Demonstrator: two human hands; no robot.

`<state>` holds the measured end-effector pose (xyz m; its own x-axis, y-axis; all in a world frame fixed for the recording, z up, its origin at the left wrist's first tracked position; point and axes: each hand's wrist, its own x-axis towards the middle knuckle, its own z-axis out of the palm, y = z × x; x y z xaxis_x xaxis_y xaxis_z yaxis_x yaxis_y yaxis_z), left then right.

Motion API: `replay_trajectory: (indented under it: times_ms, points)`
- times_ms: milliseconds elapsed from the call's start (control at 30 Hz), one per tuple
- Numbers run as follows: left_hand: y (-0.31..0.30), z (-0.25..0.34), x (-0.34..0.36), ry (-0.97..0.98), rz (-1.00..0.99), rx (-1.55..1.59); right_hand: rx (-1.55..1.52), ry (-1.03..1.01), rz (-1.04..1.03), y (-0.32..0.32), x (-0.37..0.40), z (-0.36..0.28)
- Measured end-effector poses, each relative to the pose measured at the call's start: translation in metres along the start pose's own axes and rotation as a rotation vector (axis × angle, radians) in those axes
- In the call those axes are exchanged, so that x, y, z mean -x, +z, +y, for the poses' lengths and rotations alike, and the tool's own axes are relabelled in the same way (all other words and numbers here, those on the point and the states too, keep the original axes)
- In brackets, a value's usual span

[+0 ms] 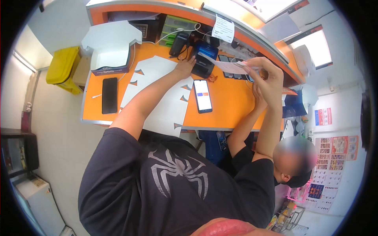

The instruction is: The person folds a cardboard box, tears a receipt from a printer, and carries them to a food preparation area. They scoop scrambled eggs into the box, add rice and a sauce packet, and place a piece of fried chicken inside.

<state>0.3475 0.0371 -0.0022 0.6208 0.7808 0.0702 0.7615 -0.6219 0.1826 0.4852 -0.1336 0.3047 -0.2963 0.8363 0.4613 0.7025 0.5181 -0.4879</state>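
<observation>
My left hand (185, 67) rests at the side of a black receipt printer (202, 65), its fingers apart and touching the casing. A strip of paper (222, 65) runs from the printer's top to my right hand (264, 74), which pinches its far end above the desk. Below the printer a phone with a lit white screen (202, 96) lies face up on the orange desk (228, 106). A large white cardboard sheet (161, 92) with cut notches lies under my left forearm. Left of it is a dark phone (110, 95).
An open white box (110, 59) stands at the back left near green drawers (177, 27). Several phones lie behind the paper strip. A co-worker (293, 161) sits close at my right, one arm on the desk. A yellow bin (63, 67) stands left.
</observation>
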Motion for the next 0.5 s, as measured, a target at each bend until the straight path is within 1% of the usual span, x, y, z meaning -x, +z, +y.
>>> replay_trajectory:
  times_ms: [33, 133, 233, 333, 433, 467, 500]
  points:
    - [0.001, 0.000, 0.000, 0.000, 0.007, 0.000, 0.015, 0.025, -0.006, -0.001, 0.001, -0.005]
    - [0.002, -0.001, 0.000, -0.003, 0.011, 0.006, 0.036, -0.011, -0.043, -0.002, 0.004, -0.012]
    - [0.001, 0.000, 0.000, -0.007, -0.002, 0.001, -0.034, -0.107, -0.225, -0.002, 0.006, -0.016]
    - [-0.002, 0.001, 0.002, -0.013, -0.005, -0.006, -0.112, -0.257, -0.538, 0.000, 0.008, -0.021]
    - [0.000, 0.001, 0.001, -0.017, 0.004, -0.015, -0.215, -0.167, -0.764, 0.008, 0.019, -0.032]
    - [0.001, 0.001, 0.000, -0.017, 0.007, -0.018, -0.193, -0.172, -0.818, 0.011, 0.023, -0.029]
    - [0.000, 0.002, 0.001, -0.021, 0.006, -0.020, -0.153, -0.118, -0.883, 0.012, 0.027, -0.028]
